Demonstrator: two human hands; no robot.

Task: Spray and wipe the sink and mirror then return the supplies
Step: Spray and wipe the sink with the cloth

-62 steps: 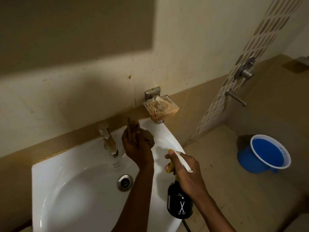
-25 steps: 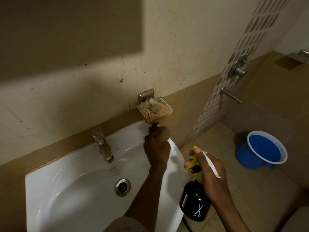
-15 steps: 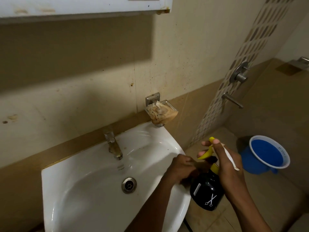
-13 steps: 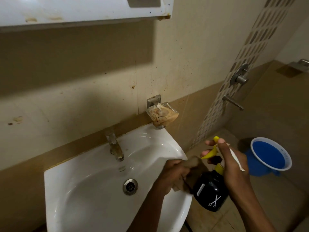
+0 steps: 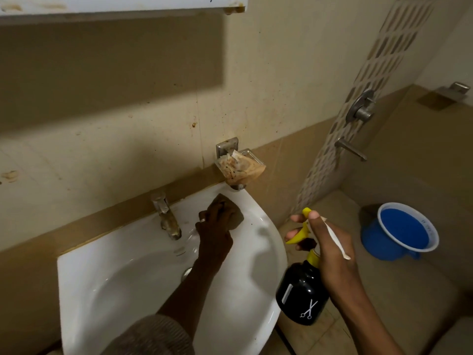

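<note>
A white sink (image 5: pixel 258 254) is fixed to the wall, with a tarnished metal tap (image 5: pixel 166 219) at its back. My left hand (image 5: pixel 216 224) presses a brown cloth (image 5: pixel 234 210) onto the sink's back rim, right of the tap. My right hand (image 5: pixel 330 249) holds a black spray bottle (image 5: pixel 302 295) with a yellow trigger, off the sink's right edge. The white lower edge of a mirror frame (image 5: pixel 115 6) runs along the top; its glass is out of view.
A metal soap dish (image 5: pixel 240 166) with stained wrappers hangs on the wall above the sink's right corner. Shower valve (image 5: pixel 361 108) and spout (image 5: pixel 350 149) sit on the right wall. A blue bucket (image 5: pixel 399 234) stands on the tiled floor.
My left hand has moved with the cloth from the sink's right front edge up to the back rim beside the tap. The spray bottle has stayed beside the sink.
</note>
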